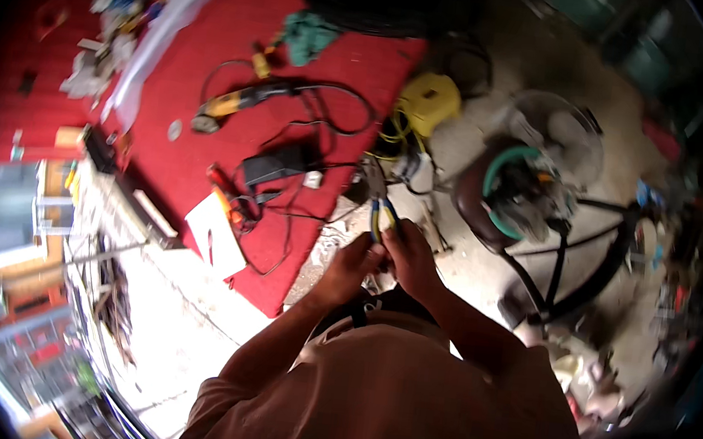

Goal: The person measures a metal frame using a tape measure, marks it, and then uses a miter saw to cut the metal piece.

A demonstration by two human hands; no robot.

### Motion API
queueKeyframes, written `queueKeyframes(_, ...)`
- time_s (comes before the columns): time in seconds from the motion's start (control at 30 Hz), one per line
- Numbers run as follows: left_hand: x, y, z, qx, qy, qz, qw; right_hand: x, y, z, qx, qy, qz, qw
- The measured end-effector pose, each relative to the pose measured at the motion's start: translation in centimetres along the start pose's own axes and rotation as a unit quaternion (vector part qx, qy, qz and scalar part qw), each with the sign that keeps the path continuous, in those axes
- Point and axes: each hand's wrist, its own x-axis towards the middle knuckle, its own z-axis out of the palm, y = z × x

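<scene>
Nearest the camera, at six o'clock, is the wearer's loose brown cloth shirt (427,399). Above it, near the centre, is a pair of pliers with grey metal jaws and blue-and-yellow handles (376,201), pointing to twelve o'clock. The right hand (411,262) has its grip closed around the handles; the left hand (350,269) is curled just beside it, and whether that grip holds anything I cannot tell. From the pliers, a yellow-and-black power tool (239,105) lies at ten o'clock on a flat red surface (191,151), a white rectangular sheet (212,226) at eight, a round yellow plastic reel (429,105) at one, and a dark brown, green-rimmed container (473,200) at three.
</scene>
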Motion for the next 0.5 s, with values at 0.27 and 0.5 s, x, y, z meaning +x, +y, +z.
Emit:
queueKeyframes(0.27,-13.7,-3.3,-4.4,0.067,0.200,0.036,0.977,-5.7,0.8,10.7,-0.172,-0.147,-0.141,0.964)
queueKeyframes(0.5,-31.0,-8.7,-12.8,0.157,0.369,0.033,0.915,-10.7,1.2,25.1,-0.158,-0.323,-0.113,0.926)
